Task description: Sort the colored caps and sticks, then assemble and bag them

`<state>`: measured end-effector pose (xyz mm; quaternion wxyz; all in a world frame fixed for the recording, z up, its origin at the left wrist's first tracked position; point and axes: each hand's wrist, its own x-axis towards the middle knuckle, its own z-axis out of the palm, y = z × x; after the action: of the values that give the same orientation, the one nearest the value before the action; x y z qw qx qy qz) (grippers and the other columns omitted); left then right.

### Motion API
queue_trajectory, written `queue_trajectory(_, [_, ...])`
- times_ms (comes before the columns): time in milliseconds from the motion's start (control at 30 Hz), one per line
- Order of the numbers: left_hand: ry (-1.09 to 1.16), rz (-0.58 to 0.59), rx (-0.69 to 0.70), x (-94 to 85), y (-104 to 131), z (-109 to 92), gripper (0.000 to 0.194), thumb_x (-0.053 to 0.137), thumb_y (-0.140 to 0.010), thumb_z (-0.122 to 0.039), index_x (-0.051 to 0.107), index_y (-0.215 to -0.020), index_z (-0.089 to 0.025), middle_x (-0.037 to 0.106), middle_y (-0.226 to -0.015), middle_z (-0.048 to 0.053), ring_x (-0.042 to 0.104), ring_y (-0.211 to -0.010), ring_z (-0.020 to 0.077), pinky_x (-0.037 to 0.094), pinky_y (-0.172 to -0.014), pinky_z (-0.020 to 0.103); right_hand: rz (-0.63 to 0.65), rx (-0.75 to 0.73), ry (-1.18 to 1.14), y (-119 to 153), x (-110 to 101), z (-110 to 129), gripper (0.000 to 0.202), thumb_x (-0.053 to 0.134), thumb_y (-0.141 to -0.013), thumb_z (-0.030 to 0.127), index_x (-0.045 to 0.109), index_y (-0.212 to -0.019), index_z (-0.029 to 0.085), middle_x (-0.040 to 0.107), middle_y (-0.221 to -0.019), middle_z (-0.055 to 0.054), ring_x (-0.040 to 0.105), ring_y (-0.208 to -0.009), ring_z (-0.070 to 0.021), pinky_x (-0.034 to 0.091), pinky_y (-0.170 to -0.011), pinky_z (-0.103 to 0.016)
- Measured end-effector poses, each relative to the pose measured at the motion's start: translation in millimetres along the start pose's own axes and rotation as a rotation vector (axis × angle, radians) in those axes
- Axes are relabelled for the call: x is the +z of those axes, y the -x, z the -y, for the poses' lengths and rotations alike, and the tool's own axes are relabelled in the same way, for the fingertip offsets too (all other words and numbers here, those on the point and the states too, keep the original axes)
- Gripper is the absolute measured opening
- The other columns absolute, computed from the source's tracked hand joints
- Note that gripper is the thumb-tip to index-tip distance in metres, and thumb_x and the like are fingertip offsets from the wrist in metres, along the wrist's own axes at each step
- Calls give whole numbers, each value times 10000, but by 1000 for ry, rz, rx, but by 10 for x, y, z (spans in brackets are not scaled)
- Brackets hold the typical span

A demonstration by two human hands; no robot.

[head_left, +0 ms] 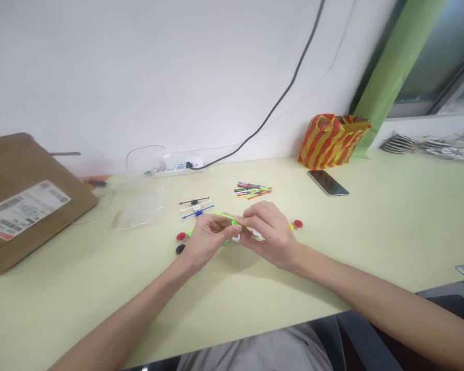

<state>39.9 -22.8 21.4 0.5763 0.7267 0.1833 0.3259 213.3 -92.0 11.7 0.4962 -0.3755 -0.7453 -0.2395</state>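
Note:
My left hand (209, 238) and my right hand (271, 233) meet above the table, fingers closed round a bright green arrow piece (225, 215) with a green round part at its middle. Just beyond my left hand lie three arrows with round middles: a black one (194, 201), a white one (197, 207) and a blue one (199, 212). A red disc (181, 237) and a black disc (180, 249) are left of my left hand. Another red disc (298, 224) lies right of my right hand. Several loose coloured arrows (252, 190) form a pile farther back.
A cardboard box (31, 190) stands at the left, beside a clear plastic bag (141, 208). A power strip (178, 166) with a black cable is by the wall. A phone (328, 183) and a striped bag (330, 144) are at the back right.

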Motion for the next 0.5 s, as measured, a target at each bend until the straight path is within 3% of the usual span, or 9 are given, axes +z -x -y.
queue_trajectory(133, [-195, -70, 12, -27, -39, -18, 241, 757, -873, -412, 797, -978, -199, 748, -898, 62, 653, -762, 173, 520, -684, 274, 65, -20, -62, 39, 45, -173, 197, 574, -874, 40, 582, -987, 201, 659, -885, -65, 588, -819, -180, 485, -714, -312])
queue_trajectory(233, [-221, -123, 90, -111, -79, -48, 204, 755, -873, -385, 779, -979, -213, 729, -990, 71, 656, -855, 188, 526, -727, 287, 53, -34, -52, 41, 24, -250, 259, 527, -878, 7, 601, -1028, 205, 655, -890, -63, 589, -821, -178, 500, -720, -310])
queue_trajectory(367, [-318, -124, 191, -229, -88, -64, 114, 748, -884, -328, 762, -908, -218, 704, -886, 46, 623, -830, 169, 496, -733, 279, 63, -41, -41, 32, -47, -312, 310, 514, -881, -22, 627, -1062, 203, 653, -932, -76, 604, -872, -190, 519, -754, -328])
queue_trajectory(500, [-443, -88, 166, -223, -49, -60, 157, 684, -933, -335, 740, -851, -213, 665, -782, 18, 576, -713, 142, 468, -694, 280, 107, -62, -67, 41, -75, -338, 307, 520, -898, -19, 633, -1078, 203, 652, -974, -81, 605, -907, -194, 536, -784, -338])
